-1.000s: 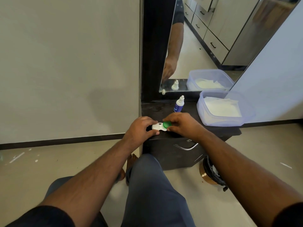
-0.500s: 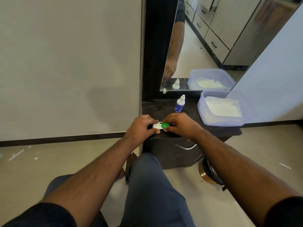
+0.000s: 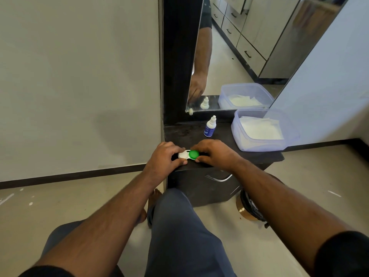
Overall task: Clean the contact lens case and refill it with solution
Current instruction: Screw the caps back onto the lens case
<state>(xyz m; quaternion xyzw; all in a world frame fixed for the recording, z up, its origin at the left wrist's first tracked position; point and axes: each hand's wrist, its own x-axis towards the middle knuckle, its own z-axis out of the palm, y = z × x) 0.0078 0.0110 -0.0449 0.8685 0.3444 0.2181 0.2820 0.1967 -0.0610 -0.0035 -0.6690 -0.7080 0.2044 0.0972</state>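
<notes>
Gripping 1 lens case [image 3: 188, 154] w/ both hands: left [image 3: 165, 156], right [image 3: 214, 154]; 1 bottle [image 3: 209, 127].

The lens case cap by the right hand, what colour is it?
Green; the cap on the lens case beside the right hand shows best in the head view.

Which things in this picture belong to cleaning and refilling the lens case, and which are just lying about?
Belong to the job:
contact lens case, held by the left hand and right hand
solution bottle
probably the tub of white tissues, for wiping

Just lying about:
mirror
drawer handle
round bin on the floor
</notes>
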